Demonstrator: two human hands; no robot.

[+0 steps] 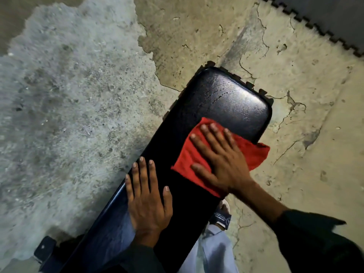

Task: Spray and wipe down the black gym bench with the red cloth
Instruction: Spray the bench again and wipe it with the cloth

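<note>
Cracked concrete floor (206, 32) fills the bkgd, rough grey patch on the left, tan flaking skin on the right, and a dark interlocking mat edge (307, 18) cuts across the top-right corner. Your black gym bench (232, 95) runs diagonally from lower left to upper right, its far rounded end shiny and creased w/ fine cracks in the vinyl.

Your right hand (220, 160) lies flat on the red cloth (189, 160), fingers straight and spread, palm pressing it onto the pad — not bunched, not pinched. That cloth sits on the bench's right half, approx mid-length, w/ one corner (258, 154) hanging off the right edge over the floor.

Your left hand (147, 201) rests flat too, fingers extended and relaxed, on the bench's left side just nearer you than the cloth, holding nothing; its fingertips reach the pad's left edge.

Below the bench on the right you see a light trouser leg (214, 251) and a dark sandal (221, 215) w/ white lettering. Dark frame foot (45, 251) pokes out bottom left. No container shows in view.
</note>
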